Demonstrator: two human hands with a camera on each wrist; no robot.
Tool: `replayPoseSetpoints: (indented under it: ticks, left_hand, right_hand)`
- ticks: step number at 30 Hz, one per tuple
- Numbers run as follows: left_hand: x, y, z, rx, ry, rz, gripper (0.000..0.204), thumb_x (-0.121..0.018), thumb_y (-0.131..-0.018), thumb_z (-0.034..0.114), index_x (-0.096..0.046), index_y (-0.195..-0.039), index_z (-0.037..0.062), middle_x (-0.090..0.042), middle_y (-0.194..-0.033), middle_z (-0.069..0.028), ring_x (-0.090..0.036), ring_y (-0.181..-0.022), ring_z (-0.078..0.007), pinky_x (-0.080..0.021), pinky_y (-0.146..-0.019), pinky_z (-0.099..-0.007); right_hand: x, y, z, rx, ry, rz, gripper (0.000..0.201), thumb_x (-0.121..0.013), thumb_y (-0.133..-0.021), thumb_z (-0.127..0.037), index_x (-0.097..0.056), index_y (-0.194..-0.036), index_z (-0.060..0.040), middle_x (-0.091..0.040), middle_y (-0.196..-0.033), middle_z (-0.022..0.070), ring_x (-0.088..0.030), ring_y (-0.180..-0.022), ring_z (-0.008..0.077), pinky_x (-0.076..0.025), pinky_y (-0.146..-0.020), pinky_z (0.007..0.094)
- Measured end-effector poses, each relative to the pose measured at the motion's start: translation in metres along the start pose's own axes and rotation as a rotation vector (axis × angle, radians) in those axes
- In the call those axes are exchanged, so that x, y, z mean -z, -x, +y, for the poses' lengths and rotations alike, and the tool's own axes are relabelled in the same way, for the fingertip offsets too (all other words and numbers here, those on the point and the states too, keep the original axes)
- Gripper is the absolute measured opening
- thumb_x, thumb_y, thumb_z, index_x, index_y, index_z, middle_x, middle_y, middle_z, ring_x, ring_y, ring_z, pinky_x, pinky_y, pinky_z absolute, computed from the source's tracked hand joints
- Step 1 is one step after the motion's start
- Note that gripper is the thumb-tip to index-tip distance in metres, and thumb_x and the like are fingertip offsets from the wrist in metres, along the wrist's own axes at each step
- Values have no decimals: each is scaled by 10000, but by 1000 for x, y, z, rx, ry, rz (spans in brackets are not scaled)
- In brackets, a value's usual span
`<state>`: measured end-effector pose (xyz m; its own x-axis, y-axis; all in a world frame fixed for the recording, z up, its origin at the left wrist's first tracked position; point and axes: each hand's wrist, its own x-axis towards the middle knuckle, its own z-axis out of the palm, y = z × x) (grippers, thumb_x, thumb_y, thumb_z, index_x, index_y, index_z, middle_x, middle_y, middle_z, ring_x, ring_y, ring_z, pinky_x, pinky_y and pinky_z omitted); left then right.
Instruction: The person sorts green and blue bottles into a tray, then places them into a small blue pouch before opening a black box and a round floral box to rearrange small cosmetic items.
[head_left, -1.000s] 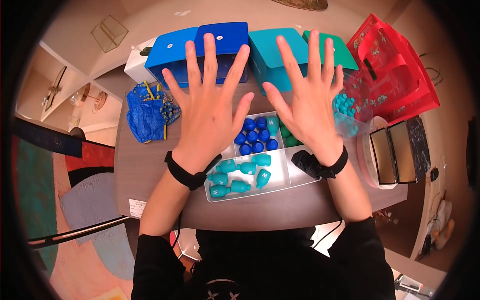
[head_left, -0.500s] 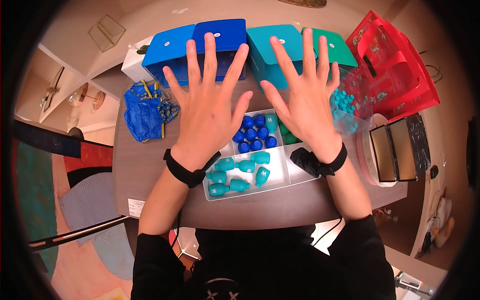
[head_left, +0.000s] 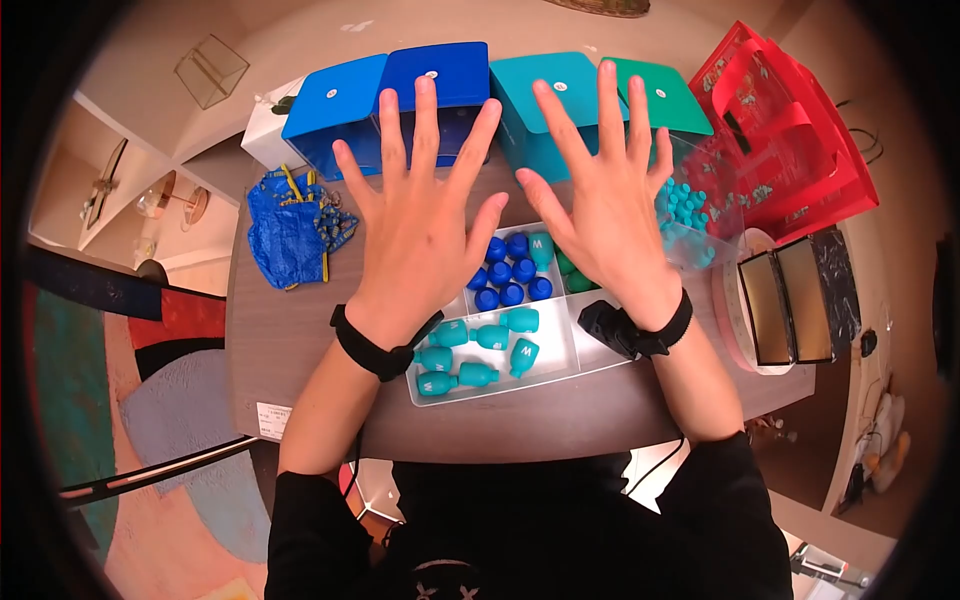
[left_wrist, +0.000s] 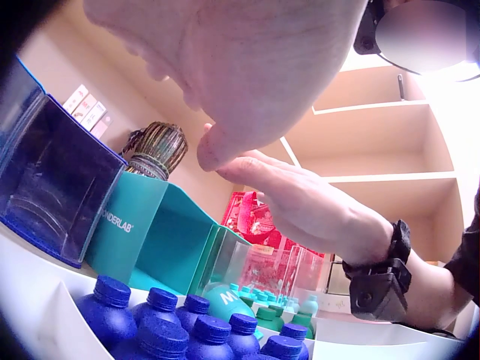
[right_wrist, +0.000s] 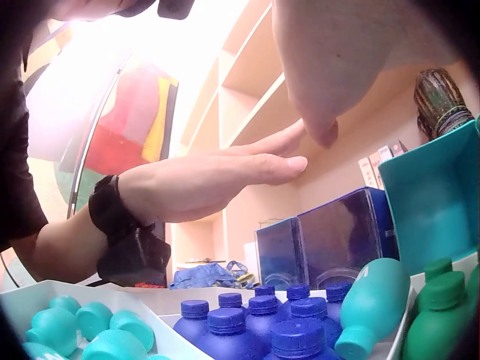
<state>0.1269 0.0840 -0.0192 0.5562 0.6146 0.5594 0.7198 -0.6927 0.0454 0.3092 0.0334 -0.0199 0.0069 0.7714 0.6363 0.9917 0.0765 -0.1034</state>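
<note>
Both hands hang in the air over a white divided tray [head_left: 562, 345], palms down with fingers spread, and neither holds anything. The left hand [head_left: 420, 240] is above the tray's left side, the right hand [head_left: 618, 215] above its right side, thumbs pointing toward each other. Several teal bottles [head_left: 478, 374] lie loose in the tray's front compartment. Behind them, blue bottles [head_left: 502, 272] stand together, with one teal bottle [head_left: 540, 250] leaning beside them. Green bottles [right_wrist: 442, 311] fill the compartment to the right, partly hidden by the right hand in the head view.
Light blue [head_left: 335, 95], dark blue [head_left: 450, 65], teal [head_left: 555, 95] and green boxes [head_left: 665, 95] line the table's back. A crumpled blue bag [head_left: 285, 235] lies left. At right are a clear container with small teal bottles [head_left: 685, 205], a red bag [head_left: 800, 150] and a hinged box [head_left: 790, 305].
The hands have drifted slightly closer together, the right one a little leftward. The head view has shifted slightly. The tray and bottles stay as they were.
</note>
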Motion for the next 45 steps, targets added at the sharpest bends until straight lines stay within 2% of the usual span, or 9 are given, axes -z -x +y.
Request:
replayPoseSetpoints:
  ticks: [13, 15, 19, 21, 34, 35, 38, 40, 45]
  left_hand:
    - [-2, -1, -1, 4, -28, 17, 722, -653, -899, 346, -348, -1552, 301, -126, -1650, -191, -91, -1506, -458, -102, -1037, -804]
    - [1, -1, -1, 7, -42, -22, 704, -616, -935, 349, -317, -1567, 273, -100, -1657, -192, -74, -1508, -465, -76, -1062, -787]
    - [-1, 1, -2, 0, -46, 4, 700, -615, -936, 345, -319, -1567, 272, -103, -1656, -192, -73, -1510, -462, -74, -1062, -787]
    - [0, 0, -1, 4, -18, 9, 733, -659, -895, 353, -341, -1554, 308, -129, -1650, -188, -96, -1505, -460, -100, -1043, -801]
    - [-1, -1, -2, -1, -29, 14, 738, -662, -891, 341, -341, -1555, 304, -136, -1649, -181, -97, -1506, -454, -98, -1036, -808]
    - [-1, 0, -2, 1, -35, -5, 714, -635, -915, 344, -333, -1560, 288, -126, -1651, -187, -87, -1508, -456, -81, -1048, -799]
    - [-3, 2, -1, 2, -37, -30, 690, -607, -940, 348, -324, -1565, 272, -116, -1654, -192, -77, -1510, -459, -65, -1061, -788]
    - [-3, -1, -3, 3, -43, -17, 690, -606, -940, 350, -324, -1565, 273, -115, -1654, -192, -78, -1510, -460, -67, -1061, -788]
    - [-4, 2, -3, -5, -42, -14, 689, -602, -943, 350, -318, -1566, 272, -112, -1655, -190, -79, -1510, -458, -73, -1059, -790]
  right_hand:
    - [-1, 0, 1, 2, -17, 2, 691, -693, -873, -369, -431, -1506, -279, -163, -1628, 228, -165, -1472, 483, -199, -1049, 728]
    - [-3, -1, 2, 12, -19, 4, 691, -694, -873, -366, -431, -1506, -278, -162, -1627, 230, -163, -1472, 485, -199, -1050, 729]
    - [-1, 1, 1, 11, -17, -11, 694, -698, -872, -360, -428, -1506, -274, -160, -1625, 235, -154, -1474, 486, -199, -1051, 730]
    - [-2, 0, 2, 14, -14, -4, 695, -698, -872, -359, -426, -1506, -272, -161, -1624, 236, -152, -1474, 484, -201, -1051, 729]
    - [-3, 1, 1, 19, -4, -22, 708, -707, -868, -350, -421, -1508, -250, -170, -1615, 244, -152, -1474, 474, -207, -1051, 726]
    - [-3, 1, 2, 17, -4, -21, 708, -707, -868, -350, -421, -1508, -250, -170, -1615, 244, -152, -1474, 474, -207, -1051, 726]
    - [-3, 4, 2, -1, -7, -53, 727, -684, -899, -369, -355, -1544, -308, -121, -1641, 215, -134, -1491, 457, -180, -1092, 690]
    - [-3, 2, 1, 18, -11, -36, 715, -714, -863, -334, -420, -1508, -242, -172, -1614, 245, -161, -1471, 471, -217, -1049, 723]
    - [-5, 5, 1, 31, 9, -49, 731, -726, -854, -319, -415, -1511, -244, -175, -1611, 247, -162, -1471, 470, -222, -1049, 725]
